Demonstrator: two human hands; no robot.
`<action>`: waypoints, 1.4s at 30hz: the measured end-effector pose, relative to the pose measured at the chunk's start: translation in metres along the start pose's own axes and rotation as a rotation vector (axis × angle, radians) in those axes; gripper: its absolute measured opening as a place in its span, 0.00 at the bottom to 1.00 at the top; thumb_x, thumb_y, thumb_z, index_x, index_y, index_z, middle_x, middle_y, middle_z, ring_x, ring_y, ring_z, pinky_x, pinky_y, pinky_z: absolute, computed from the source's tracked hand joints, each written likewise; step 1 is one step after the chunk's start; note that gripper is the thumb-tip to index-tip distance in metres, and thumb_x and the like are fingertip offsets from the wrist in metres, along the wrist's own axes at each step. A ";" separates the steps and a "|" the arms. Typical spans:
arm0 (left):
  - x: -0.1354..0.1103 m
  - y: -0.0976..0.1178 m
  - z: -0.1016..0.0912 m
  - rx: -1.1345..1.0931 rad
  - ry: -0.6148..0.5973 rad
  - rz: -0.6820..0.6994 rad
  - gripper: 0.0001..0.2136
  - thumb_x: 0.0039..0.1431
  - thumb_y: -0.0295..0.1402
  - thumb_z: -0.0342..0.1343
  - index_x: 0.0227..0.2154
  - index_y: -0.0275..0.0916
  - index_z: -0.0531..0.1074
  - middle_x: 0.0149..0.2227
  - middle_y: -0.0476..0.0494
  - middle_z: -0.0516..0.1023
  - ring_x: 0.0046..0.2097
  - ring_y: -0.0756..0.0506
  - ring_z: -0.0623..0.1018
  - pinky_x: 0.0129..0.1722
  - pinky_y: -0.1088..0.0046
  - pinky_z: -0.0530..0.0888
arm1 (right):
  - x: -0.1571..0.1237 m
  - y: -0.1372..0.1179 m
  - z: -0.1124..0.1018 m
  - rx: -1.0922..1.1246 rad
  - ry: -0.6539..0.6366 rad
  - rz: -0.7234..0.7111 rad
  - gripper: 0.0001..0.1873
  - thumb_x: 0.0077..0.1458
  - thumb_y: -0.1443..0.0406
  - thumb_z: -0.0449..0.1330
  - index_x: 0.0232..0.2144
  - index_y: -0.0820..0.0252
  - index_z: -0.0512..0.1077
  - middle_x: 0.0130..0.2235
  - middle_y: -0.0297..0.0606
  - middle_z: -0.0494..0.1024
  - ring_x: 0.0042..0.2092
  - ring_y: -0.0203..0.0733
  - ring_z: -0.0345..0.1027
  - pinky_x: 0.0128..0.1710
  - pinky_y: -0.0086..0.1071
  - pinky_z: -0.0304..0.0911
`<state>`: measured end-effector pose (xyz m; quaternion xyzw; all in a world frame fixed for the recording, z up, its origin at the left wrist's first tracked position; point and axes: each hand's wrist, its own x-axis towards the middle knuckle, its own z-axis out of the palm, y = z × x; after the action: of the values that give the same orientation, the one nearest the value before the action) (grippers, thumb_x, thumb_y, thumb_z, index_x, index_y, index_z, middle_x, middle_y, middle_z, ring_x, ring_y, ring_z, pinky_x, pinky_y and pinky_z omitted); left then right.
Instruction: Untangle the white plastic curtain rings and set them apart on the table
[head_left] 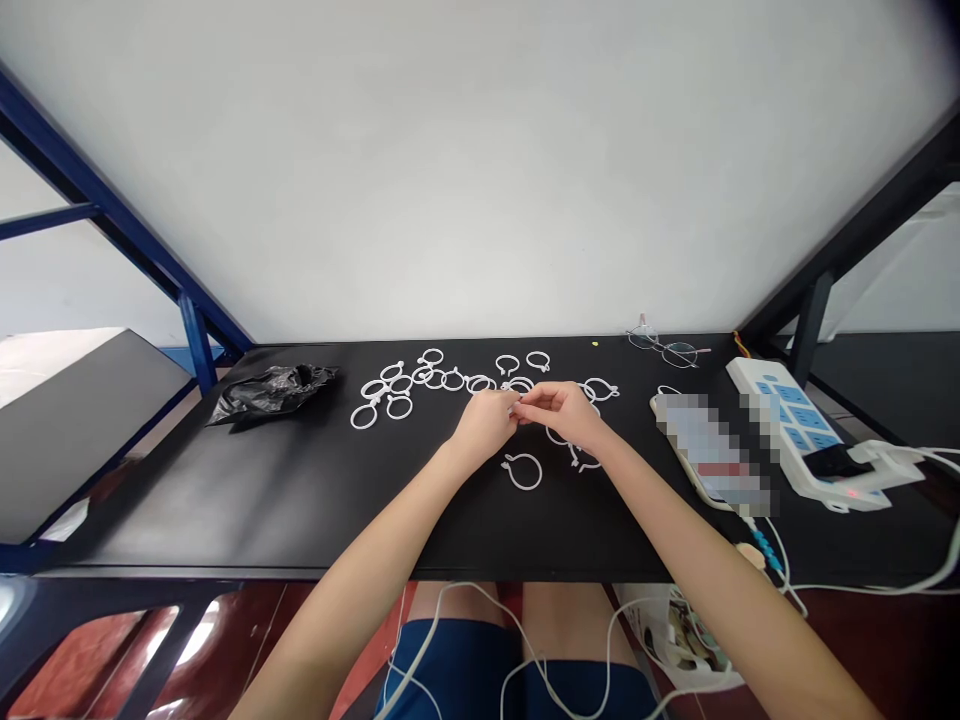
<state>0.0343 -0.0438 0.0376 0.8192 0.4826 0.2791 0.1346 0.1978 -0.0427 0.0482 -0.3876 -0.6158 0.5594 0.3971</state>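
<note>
My left hand [486, 420] and my right hand [564, 412] meet over the middle of the black tabletop, fingertips pinched together. A small white part of a plastic curtain ring [514, 408] shows between them; the rest of it is hidden by my fingers. White rings with small clasps lie around both hands. One open ring [524, 472] is just below them, and several more [400, 407] are spread to the left. Two rings [538, 361] lie beyond my hands, and others are partly covered by my right hand and wrist.
A crumpled black plastic bag [274, 392] lies on the left. To the right are eyeglasses [667, 350], a phone [701, 455] on a cable and a white power strip [799, 420] with plugs. White cables hang over my lap; blue metal posts [196, 340] flank the desk.
</note>
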 end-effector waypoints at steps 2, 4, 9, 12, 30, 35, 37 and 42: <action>0.000 0.000 0.000 -0.016 -0.005 0.004 0.09 0.51 0.21 0.51 0.18 0.36 0.65 0.22 0.48 0.70 0.24 0.52 0.64 0.26 0.77 0.59 | 0.000 0.000 0.001 0.007 0.004 -0.003 0.18 0.37 0.54 0.72 0.25 0.61 0.75 0.29 0.37 0.79 0.33 0.42 0.75 0.39 0.38 0.72; 0.000 0.000 -0.001 -0.019 -0.011 0.002 0.09 0.51 0.21 0.51 0.18 0.36 0.66 0.22 0.48 0.70 0.25 0.52 0.64 0.26 0.77 0.60 | 0.001 -0.001 0.002 0.007 0.009 -0.009 0.18 0.36 0.54 0.72 0.24 0.61 0.75 0.28 0.36 0.79 0.31 0.40 0.75 0.38 0.38 0.72; 0.001 0.000 -0.001 0.023 -0.025 -0.020 0.09 0.51 0.21 0.50 0.18 0.36 0.66 0.22 0.46 0.71 0.25 0.52 0.66 0.26 0.76 0.59 | 0.001 -0.002 0.004 0.001 0.020 -0.026 0.18 0.37 0.53 0.71 0.23 0.61 0.76 0.27 0.37 0.80 0.30 0.40 0.74 0.37 0.38 0.72; 0.001 0.001 -0.001 0.033 -0.033 -0.026 0.09 0.51 0.22 0.51 0.18 0.36 0.66 0.22 0.46 0.72 0.25 0.52 0.66 0.26 0.76 0.59 | 0.001 -0.001 0.004 -0.005 0.026 -0.026 0.18 0.37 0.52 0.71 0.24 0.61 0.76 0.27 0.37 0.80 0.30 0.41 0.74 0.37 0.37 0.72; -0.002 -0.002 0.002 0.031 -0.002 -0.013 0.09 0.52 0.22 0.51 0.19 0.35 0.68 0.22 0.47 0.72 0.24 0.52 0.65 0.26 0.77 0.60 | 0.003 0.007 0.004 0.003 0.023 -0.035 0.17 0.37 0.53 0.71 0.23 0.60 0.77 0.27 0.37 0.80 0.30 0.41 0.75 0.36 0.37 0.73; -0.001 0.000 0.002 0.085 -0.019 -0.031 0.09 0.53 0.23 0.51 0.19 0.35 0.68 0.23 0.46 0.73 0.25 0.52 0.68 0.27 0.77 0.61 | 0.004 0.007 0.003 -0.006 0.031 -0.054 0.19 0.36 0.51 0.71 0.23 0.59 0.77 0.26 0.37 0.79 0.29 0.41 0.74 0.35 0.38 0.74; 0.000 0.000 0.002 0.116 -0.023 -0.031 0.09 0.55 0.24 0.50 0.20 0.36 0.68 0.24 0.46 0.73 0.26 0.51 0.69 0.27 0.76 0.62 | 0.004 0.005 0.004 -0.006 0.034 -0.053 0.19 0.36 0.50 0.71 0.23 0.59 0.77 0.26 0.37 0.79 0.29 0.41 0.74 0.35 0.38 0.74; 0.001 -0.007 -0.004 0.261 0.044 -0.059 0.08 0.59 0.30 0.49 0.26 0.38 0.70 0.30 0.45 0.74 0.31 0.48 0.72 0.28 0.75 0.60 | 0.002 0.000 0.002 -0.025 0.035 -0.025 0.19 0.39 0.51 0.69 0.27 0.60 0.77 0.29 0.38 0.80 0.30 0.40 0.74 0.37 0.38 0.73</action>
<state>0.0271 -0.0393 0.0381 0.8088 0.5416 0.2279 0.0244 0.1950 -0.0416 0.0485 -0.3946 -0.6205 0.5396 0.4101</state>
